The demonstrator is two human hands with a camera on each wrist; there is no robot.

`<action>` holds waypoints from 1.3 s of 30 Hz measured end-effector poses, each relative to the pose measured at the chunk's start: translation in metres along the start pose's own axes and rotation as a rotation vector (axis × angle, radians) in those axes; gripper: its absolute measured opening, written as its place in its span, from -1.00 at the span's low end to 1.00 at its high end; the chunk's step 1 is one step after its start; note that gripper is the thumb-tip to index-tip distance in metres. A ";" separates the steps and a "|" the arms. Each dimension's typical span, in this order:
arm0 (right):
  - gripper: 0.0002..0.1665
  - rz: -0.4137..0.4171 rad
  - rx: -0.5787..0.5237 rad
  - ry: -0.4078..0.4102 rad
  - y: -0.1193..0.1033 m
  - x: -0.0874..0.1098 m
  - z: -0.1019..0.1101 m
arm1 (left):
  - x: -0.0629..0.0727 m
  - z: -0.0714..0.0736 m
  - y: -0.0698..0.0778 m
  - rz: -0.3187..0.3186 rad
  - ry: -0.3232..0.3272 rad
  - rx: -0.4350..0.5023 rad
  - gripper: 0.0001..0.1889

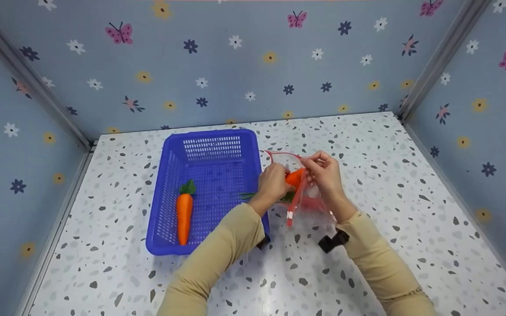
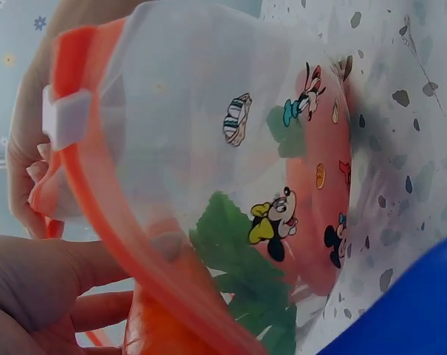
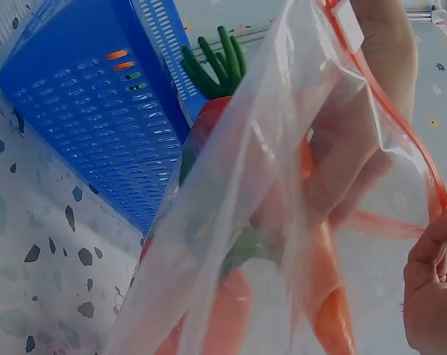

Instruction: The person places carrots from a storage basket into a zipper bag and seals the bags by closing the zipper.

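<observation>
My left hand (image 1: 274, 182) grips an orange carrot (image 1: 296, 177) at the mouth of a clear zip bag (image 3: 230, 222) with an orange-red zip edge and a white slider (image 2: 66, 118). In the right wrist view, the fingers and carrot show through the film. My right hand (image 1: 325, 175) pinches the far side of the bag's mouth, spreading it. Cartoon figures are printed on the bag. Reddish pieces (image 2: 319, 214) and green leaves (image 2: 241, 237) show through it. A red top with green stems (image 3: 216, 63) stands beside the basket in the right wrist view.
Left of the bag stands a blue-purple slotted basket (image 1: 158, 219), with another leafy carrot (image 1: 184, 217) lying at its left side. The speckled white table (image 1: 117, 281) is enclosed by flowered panels (image 1: 235, 66) at the back and sides.
</observation>
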State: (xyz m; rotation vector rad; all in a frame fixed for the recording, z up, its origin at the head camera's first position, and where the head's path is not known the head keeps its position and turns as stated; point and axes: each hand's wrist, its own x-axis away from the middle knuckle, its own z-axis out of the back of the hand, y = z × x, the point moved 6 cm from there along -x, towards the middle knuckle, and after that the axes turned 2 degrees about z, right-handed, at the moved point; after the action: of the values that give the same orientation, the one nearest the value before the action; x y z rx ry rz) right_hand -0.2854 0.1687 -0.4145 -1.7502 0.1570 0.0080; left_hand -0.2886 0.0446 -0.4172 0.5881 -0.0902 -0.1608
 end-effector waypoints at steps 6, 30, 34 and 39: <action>-0.86 -0.016 -0.005 0.009 -0.001 0.000 0.001 | 0.001 -0.005 0.000 -0.044 0.028 0.000 -0.65; -0.83 -0.043 -0.012 -0.014 0.000 0.001 0.004 | 0.026 0.034 -0.030 -0.229 0.195 0.196 -0.82; -0.85 -0.050 -0.025 -0.009 0.002 0.001 0.004 | 0.032 0.038 -0.043 -0.219 0.218 0.179 -0.82; -0.85 -0.062 -0.028 -0.006 0.003 0.000 0.004 | 0.040 0.041 -0.064 -0.174 0.216 0.191 -0.77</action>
State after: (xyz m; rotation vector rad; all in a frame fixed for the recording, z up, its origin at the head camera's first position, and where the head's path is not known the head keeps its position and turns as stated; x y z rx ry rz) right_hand -0.2851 0.1722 -0.4180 -1.7825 0.0980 -0.0296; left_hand -0.2629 -0.0369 -0.4174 0.8008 0.1572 -0.2584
